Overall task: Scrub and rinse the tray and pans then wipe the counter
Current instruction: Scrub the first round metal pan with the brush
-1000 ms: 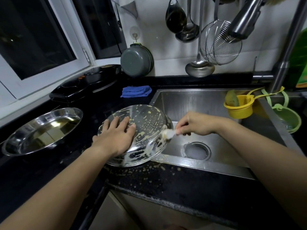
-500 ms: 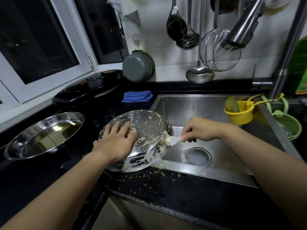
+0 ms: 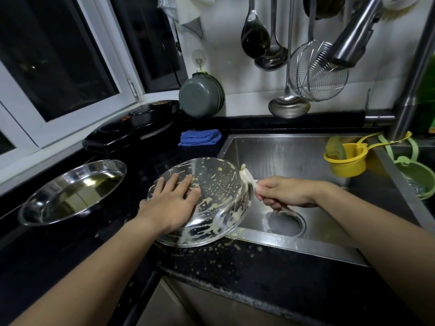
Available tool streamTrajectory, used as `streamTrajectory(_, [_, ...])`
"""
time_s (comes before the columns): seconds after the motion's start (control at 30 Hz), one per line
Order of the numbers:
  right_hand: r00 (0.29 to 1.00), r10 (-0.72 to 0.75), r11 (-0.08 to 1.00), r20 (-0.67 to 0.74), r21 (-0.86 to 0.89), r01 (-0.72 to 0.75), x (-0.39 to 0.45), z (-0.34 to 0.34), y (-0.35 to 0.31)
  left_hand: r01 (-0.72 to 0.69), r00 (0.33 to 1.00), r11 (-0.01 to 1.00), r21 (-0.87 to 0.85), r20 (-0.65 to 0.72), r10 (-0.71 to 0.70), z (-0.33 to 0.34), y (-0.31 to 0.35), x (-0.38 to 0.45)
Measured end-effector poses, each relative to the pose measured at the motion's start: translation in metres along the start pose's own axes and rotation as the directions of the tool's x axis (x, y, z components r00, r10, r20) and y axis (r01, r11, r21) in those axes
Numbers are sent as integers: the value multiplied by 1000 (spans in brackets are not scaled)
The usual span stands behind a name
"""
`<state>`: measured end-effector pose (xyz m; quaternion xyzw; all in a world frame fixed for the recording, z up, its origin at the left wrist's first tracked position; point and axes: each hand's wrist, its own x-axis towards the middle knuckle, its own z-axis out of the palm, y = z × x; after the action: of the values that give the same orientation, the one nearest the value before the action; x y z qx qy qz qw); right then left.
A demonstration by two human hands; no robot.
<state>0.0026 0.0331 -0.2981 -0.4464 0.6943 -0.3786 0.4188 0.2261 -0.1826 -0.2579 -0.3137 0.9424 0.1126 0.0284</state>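
While the left hand [image 3: 173,203] presses flat on the round steel pan [image 3: 211,205] (batter-streaked), the right hand [image 3: 282,192] pinches a white brush [image 3: 247,176]

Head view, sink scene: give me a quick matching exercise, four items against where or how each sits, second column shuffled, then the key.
Things:
1. soiled pan
2. clean pan
3. blue cloth
4. yellow cup

Places or states:
A. hung inside the sink at its right wall
B. folded on the counter left of the sink's back corner
C. upside down across the sink's left edge, under the left hand
D. right way up on the counter, far left

Pairs: 1-C, 2-D, 3-B, 4-A
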Motion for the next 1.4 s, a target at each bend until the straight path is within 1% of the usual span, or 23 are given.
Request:
streamTrajectory(0.07, [988,-16,1000,153,16,13,-3,0,-2,-14,1000,1000,10,5,13,0,-2,0])
streamTrajectory(0.1, [984,-17,1000,176,-10,19,-4,1,-3,-19,1000,1000,17,7,19,-1,-5,0])
streamTrajectory(0.13, [989,-15,999,148,-33,20,-3,1,-4,-29,1000,999,22,9,29,-2,-5,1])
streamTrajectory(0.23, [991,13,998,-131,-54,-20,-2,-3,-3,-76,997,996,44,31,75,-4,-6,3])
streamTrajectory(0.27, [988,12,998,-157,-65,-22,-3,-6,-3,-95,995,994,51,34,93,-4,-7,5])
streamTrajectory(0.3, [994,9,999,-111,-38,-13,-5,-8,-4,-113,993,992,55,32,111,-5,-8,7])
streamTrajectory(0.37, [998,8,999,55,37,-10,-7,-6,-6,-149,989,988,37,15,148,-6,-12,14])
streamTrajectory(0.47, [960,59,997,275,-58,-45,-2,12,-4,-224,975,974,-42,-18,224,-11,-22,29])
streamTrajectory(0.53, [942,70,992,328,-127,-30,0,21,-5,-265,964,959,-99,1,267,-17,-26,37])
streamTrajectory(0.57, [951,56,993,303,-113,-23,-1,19,-8,-270,962,958,-96,20,273,-21,-24,40])
streamTrajectory(0.63, [984,11,1000,176,0,-11,-4,7,-10,-244,969,970,-5,32,244,-30,-17,45])
streamTrajectory(0.67, [995,1,999,101,54,-6,-5,-1,-8,-225,974,972,63,3,225,-33,-9,45])
streamTrajectory(0.73, [999,11,997,-39,78,-8,-4,-8,0,-189,973,964,185,-99,209,-37,13,42])
streamTrajectory(0.8, [991,30,998,-132,58,-22,1,-5,9,-148,975,974,171,-141,173,-30,36,36])
streamTrajectory(0.83, [988,35,998,-152,61,-26,4,-2,11,-121,984,986,117,-113,134,-24,44,33])
streamTrajectory(0.9, [992,42,995,-119,90,-32,5,1,9,-64,997,996,57,-46,67,-10,50,28])
streamTrajectory(1.0, [991,43,995,124,86,-54,0,2,8,81,996,993,83,-47,-77,-5,44,26])
streamTrajectory(1.03, [984,50,997,170,56,-60,-1,4,9,141,990,986,87,-43,-138,-7,43,26])
streamTrajectory(1.1, [989,69,997,128,38,-74,1,6,12,218,976,975,31,10,-219,-8,41,25])
streamTrajectory(1.2, [990,106,991,-89,86,-98,9,3,15,203,979,979,-7,31,-203,-7,39,22])
streamTrajectory(1.23, [989,110,991,-96,85,-102,10,2,16,194,981,981,-7,26,-194,-7,39,22])
streamTrajectory(1.3, [993,115,988,11,102,-115,12,8,18,197,980,980,-9,25,-196,-7,38,21])
streamTrajectory(1.4, [977,157,988,147,-6,-157,11,24,16,200,979,980,-12,31,-199,-8,35,21])
